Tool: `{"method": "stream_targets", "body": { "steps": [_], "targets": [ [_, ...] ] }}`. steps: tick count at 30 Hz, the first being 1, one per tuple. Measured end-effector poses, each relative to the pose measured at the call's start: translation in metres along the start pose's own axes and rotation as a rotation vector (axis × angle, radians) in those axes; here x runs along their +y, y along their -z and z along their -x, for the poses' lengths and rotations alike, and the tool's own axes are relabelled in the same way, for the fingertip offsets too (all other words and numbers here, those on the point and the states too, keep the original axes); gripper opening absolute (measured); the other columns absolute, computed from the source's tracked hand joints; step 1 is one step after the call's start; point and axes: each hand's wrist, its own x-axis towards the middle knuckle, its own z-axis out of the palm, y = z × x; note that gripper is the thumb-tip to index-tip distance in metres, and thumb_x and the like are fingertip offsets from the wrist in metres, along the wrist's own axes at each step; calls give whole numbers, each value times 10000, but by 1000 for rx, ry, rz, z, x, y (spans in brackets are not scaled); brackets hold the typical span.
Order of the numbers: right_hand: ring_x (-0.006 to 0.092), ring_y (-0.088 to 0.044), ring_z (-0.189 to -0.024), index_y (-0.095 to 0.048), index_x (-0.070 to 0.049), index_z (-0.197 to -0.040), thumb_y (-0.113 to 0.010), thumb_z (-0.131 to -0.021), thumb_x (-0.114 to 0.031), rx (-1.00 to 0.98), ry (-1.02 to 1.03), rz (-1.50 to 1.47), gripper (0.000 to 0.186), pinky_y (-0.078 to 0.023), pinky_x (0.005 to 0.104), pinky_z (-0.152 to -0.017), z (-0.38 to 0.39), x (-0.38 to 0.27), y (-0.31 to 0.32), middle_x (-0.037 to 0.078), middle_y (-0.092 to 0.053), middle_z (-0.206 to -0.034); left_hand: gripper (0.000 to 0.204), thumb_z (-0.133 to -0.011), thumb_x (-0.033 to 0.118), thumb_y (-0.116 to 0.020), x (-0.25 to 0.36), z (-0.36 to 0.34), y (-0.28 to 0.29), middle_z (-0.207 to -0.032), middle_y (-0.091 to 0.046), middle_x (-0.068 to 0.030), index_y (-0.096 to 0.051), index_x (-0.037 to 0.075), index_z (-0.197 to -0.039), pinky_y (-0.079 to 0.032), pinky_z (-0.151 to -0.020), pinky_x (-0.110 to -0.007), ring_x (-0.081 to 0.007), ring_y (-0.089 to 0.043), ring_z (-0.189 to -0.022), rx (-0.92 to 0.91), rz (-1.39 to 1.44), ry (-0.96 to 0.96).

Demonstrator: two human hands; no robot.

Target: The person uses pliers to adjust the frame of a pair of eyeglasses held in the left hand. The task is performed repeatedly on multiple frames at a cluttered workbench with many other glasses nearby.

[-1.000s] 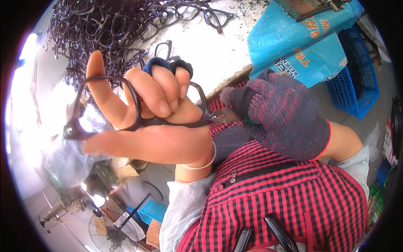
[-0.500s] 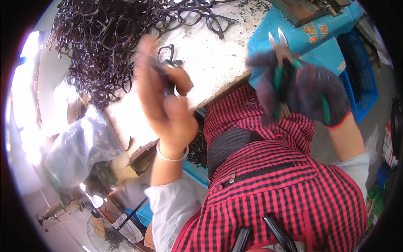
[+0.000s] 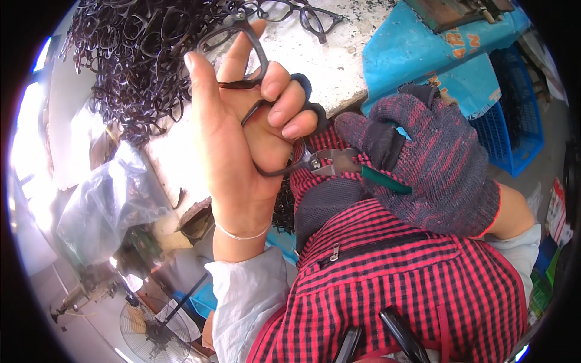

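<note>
My bare left hand (image 3: 224, 139) is closed around a black eyeglass frame (image 3: 261, 51), palm up, the middle fingers folded over it. One rim stands up above the fingers and the other curves across the palm towards the wrist. My right hand (image 3: 436, 163), in a dark knitted glove with red flecks, grips green-handled pliers (image 3: 337, 162). Their metal jaws point left and meet the frame's lower outer corner, beside the heel of my left hand. Glove fingers cover much of the handles.
A large heap of black eyeglass frames (image 3: 139, 66) lies on the worn white tabletop (image 3: 324, 66), at the far left. Blue sheeting (image 3: 393, 51) drapes the table's right end, beside a blue plastic crate (image 3: 517, 130). A clear plastic bag (image 3: 112, 206) hangs at the left.
The pliers have swung from pointing up to pointing left, and come to the eyeglass frame. My left hand has turned palm up, showing the frame in it.
</note>
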Motion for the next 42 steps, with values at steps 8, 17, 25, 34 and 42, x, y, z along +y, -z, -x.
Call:
{"method": "stream_targets", "body": {
  "steps": [8, 17, 25, 34, 42],
  "targets": [
    [277, -614, -861, -647, -157, -1263, -792, -715, -237, 30, 98, 55, 573, -504, 406, -718, -5, 8, -7, 59, -590, -931, 646, -1056, 499, -333, 0, 2, 0, -779, -367, -30, -358, -11, -1451, -312, -554, -266, -126, -330, -651, 60, -5, 16],
    [281, -607, -902, -663, -151, -1242, -760, -767, -200, 22, 9, -347, 488, -483, 423, -753, -7, 8, -10, 72, -599, -984, 699, -1054, 534, -288, 8, 1, 1, -760, -360, -22, -288, -2, -1503, -305, -540, -259, -121, -327, -639, -50, -9, 10],
    [285, -602, -953, -678, -220, -1207, -678, -800, -267, 121, 78, 125, 410, -499, 434, -710, -13, 6, -3, 75, -607, -1027, 714, -1052, 542, -293, 9, 8, -11, -753, -358, -17, -244, 11, -1527, -316, -529, -241, -107, -329, -634, -65, -126, -57],
    [286, -635, -878, -684, -187, -1160, -638, -829, -284, -26, 154, 268, 348, -504, 397, -642, -15, 9, -1, 125, -640, -973, 760, -1034, 590, -288, 7, 10, -14, -756, -340, -11, -258, 13, -1529, -301, -522, -236, -101, -305, -627, -106, -138, -160],
    [342, -630, -822, -658, -177, -1188, -670, -822, -352, -187, -20, -495, 406, -511, 442, -682, 11, -3, -30, 132, -638, -949, 819, -1014, 647, -157, 0, 17, 3, -781, -349, -35, -327, 8, -1498, -270, -545, -258, -125, -297, -645, -214, -151, -659]
  ]
}}
